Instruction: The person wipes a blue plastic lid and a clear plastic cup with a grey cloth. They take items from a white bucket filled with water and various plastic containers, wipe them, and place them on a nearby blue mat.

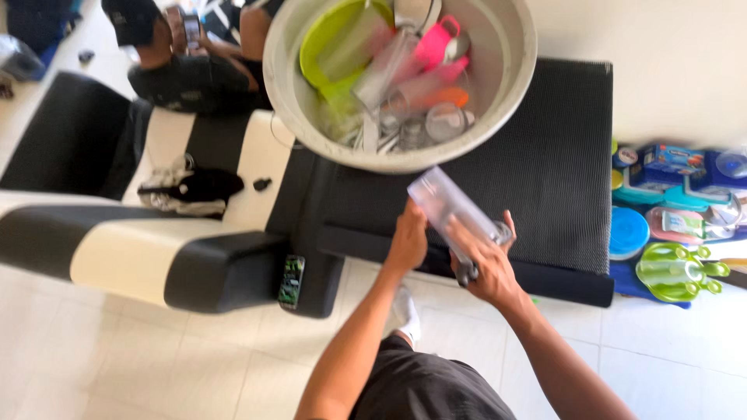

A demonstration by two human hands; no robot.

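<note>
Both my hands grip the clear tumbler [451,210], tilted above the black mat [545,163]: left hand [408,241] on its side, right hand [484,268] clamped at its base. Risk: wet plastic slips, dropping to tile. Beyond, the overfull basin [506,101] could spill.

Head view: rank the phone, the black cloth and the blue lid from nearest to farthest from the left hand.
1. Phone, on the sofa arm, left of the left hand.
2. Blue lid, on the floor, far right.
3. Black cloth, on the sofa seat, far left.
</note>
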